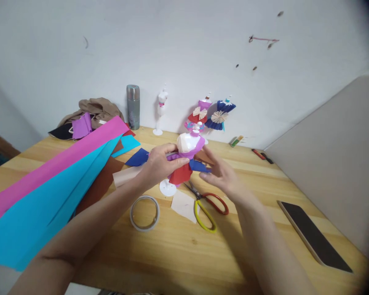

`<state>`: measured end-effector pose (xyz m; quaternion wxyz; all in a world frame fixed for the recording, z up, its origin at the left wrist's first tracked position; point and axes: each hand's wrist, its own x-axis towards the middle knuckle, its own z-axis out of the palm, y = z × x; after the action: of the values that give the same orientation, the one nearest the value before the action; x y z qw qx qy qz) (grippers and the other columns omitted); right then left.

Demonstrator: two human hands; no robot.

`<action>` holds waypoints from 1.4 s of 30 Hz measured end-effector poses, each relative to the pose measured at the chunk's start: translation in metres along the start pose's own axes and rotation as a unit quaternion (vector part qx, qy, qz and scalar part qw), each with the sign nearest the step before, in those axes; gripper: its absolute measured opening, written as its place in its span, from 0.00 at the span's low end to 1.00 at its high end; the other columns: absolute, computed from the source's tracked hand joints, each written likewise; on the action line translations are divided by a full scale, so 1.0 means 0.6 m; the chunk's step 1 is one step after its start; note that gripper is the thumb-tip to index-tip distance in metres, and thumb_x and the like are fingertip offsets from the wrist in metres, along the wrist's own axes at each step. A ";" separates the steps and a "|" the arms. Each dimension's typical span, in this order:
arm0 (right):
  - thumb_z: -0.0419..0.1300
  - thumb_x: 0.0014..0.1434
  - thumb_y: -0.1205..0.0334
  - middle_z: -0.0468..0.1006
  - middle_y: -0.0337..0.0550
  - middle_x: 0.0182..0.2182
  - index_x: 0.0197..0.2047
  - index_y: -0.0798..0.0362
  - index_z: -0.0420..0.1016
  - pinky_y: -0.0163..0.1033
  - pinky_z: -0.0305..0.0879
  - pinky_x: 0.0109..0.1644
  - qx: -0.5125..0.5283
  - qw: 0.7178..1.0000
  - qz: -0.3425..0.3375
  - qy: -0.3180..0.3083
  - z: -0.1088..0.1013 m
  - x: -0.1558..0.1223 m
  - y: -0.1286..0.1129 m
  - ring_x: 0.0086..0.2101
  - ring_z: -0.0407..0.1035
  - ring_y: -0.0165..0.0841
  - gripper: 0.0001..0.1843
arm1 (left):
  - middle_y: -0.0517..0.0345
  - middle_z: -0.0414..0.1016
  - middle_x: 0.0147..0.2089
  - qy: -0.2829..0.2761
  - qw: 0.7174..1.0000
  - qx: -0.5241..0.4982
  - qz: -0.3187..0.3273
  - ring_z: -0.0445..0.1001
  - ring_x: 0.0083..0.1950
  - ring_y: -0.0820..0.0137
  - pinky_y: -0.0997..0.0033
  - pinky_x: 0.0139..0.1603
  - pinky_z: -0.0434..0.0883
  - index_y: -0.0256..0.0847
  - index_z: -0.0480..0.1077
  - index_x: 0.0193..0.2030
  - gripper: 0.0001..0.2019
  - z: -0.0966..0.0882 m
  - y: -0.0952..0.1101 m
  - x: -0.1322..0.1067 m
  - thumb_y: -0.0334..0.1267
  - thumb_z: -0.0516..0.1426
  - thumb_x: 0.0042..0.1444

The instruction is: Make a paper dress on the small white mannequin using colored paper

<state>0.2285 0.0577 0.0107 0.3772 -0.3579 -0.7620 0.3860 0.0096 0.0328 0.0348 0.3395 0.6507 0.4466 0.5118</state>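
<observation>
A small white dress form (pixel 187 143) on a round white base tilts a little to the right in front of me. Purple paper crosses its chest and waist, and a red paper skirt (pixel 181 175) hangs below. My left hand (pixel 162 163) is closed round its waist, thumb across the front. On the other side, my right hand (pixel 219 171) has its fingers apart, close beside a blue paper piece (pixel 198 166) that juts from the waist. Whether those fingertips touch the paper is hard to see. Brown paper shows behind the form.
Scissors (pixel 199 198) with red and yellow handles lie below the form, near a tape roll (pixel 144 213) and a cream scrap (pixel 184 206). Coloured paper sheets (pixel 49 196) cover the left. Behind stand a flask (pixel 133 107) and several dress forms. A phone (pixel 313 235) lies right.
</observation>
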 end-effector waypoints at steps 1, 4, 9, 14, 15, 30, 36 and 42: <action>0.66 0.58 0.45 0.60 0.51 0.71 0.72 0.39 0.56 0.61 0.67 0.61 0.022 0.999 -0.017 0.021 -0.006 -0.001 -0.011 0.65 0.62 0.50 0.42 | 0.55 0.84 0.40 -0.006 1.000 0.004 0.001 0.79 0.41 0.65 0.69 0.43 0.74 0.37 0.79 0.43 0.14 0.001 0.000 -0.001 0.41 0.64 0.51; 0.66 0.56 0.39 0.63 0.47 0.69 0.71 0.35 0.57 0.60 0.66 0.62 0.060 0.994 -0.072 0.054 -0.004 0.002 -0.050 0.64 0.63 0.50 0.44 | 0.55 0.83 0.41 -0.004 0.999 0.031 0.015 0.79 0.44 0.64 0.67 0.44 0.73 0.39 0.79 0.43 0.12 0.003 0.001 -0.003 0.40 0.64 0.53; 0.70 0.50 0.40 0.71 0.49 0.63 0.66 0.42 0.67 0.62 0.67 0.59 0.028 0.988 -0.063 0.137 0.036 0.021 -0.084 0.53 0.73 0.50 0.43 | 0.56 0.80 0.38 0.004 0.995 0.092 0.034 0.76 0.41 0.66 0.68 0.43 0.70 0.39 0.78 0.39 0.08 0.009 0.006 -0.009 0.41 0.65 0.55; 0.71 0.48 0.47 0.80 0.49 0.53 0.54 0.44 0.78 0.63 0.70 0.55 0.035 0.980 -0.021 0.195 0.050 0.033 -0.080 0.49 0.74 0.51 0.29 | 0.59 0.75 0.33 0.006 0.985 0.167 0.050 0.74 0.38 0.67 0.68 0.41 0.69 0.39 0.75 0.33 0.08 0.015 0.018 -0.015 0.41 0.65 0.55; 0.72 0.48 0.48 0.81 0.49 0.51 0.51 0.44 0.79 0.63 0.71 0.54 0.033 0.979 -0.015 0.202 0.049 0.033 -0.080 0.47 0.75 0.51 0.27 | 0.58 0.76 0.33 0.005 0.983 0.174 0.053 0.74 0.38 0.67 0.67 0.41 0.69 0.40 0.75 0.33 0.07 0.015 0.019 -0.016 0.40 0.65 0.54; 0.68 0.54 0.49 0.81 0.46 0.37 0.46 0.44 0.79 0.60 0.74 0.45 0.031 0.986 -0.003 0.165 0.028 0.015 -0.090 0.37 0.75 0.47 0.17 | 0.55 0.84 0.50 0.035 0.993 0.044 0.106 0.80 0.52 0.64 0.66 0.56 0.75 0.45 0.81 0.47 0.12 -0.011 0.058 -0.007 0.39 0.63 0.55; 0.58 0.64 0.44 0.82 0.46 0.39 0.44 0.40 0.81 0.57 0.75 0.45 0.062 0.992 -0.045 0.103 0.014 0.006 -0.099 0.41 0.77 0.47 0.15 | 0.58 0.85 0.44 0.017 0.989 0.053 0.137 0.82 0.45 0.67 0.72 0.49 0.76 0.43 0.83 0.41 0.09 0.000 0.077 0.007 0.34 0.63 0.54; 0.60 0.64 0.48 0.82 0.46 0.38 0.47 0.39 0.81 0.63 0.73 0.46 0.013 0.991 -0.043 0.124 0.014 0.006 -0.091 0.40 0.76 0.49 0.12 | 0.60 0.85 0.36 0.057 0.980 0.118 0.148 0.81 0.37 0.69 0.72 0.43 0.75 0.42 0.81 0.39 0.08 0.007 0.078 0.012 0.34 0.61 0.54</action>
<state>0.2058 0.0338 0.0550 0.4900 -0.3648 -0.7190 0.3314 0.0255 0.0223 0.0786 0.1548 0.7146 0.4214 0.5365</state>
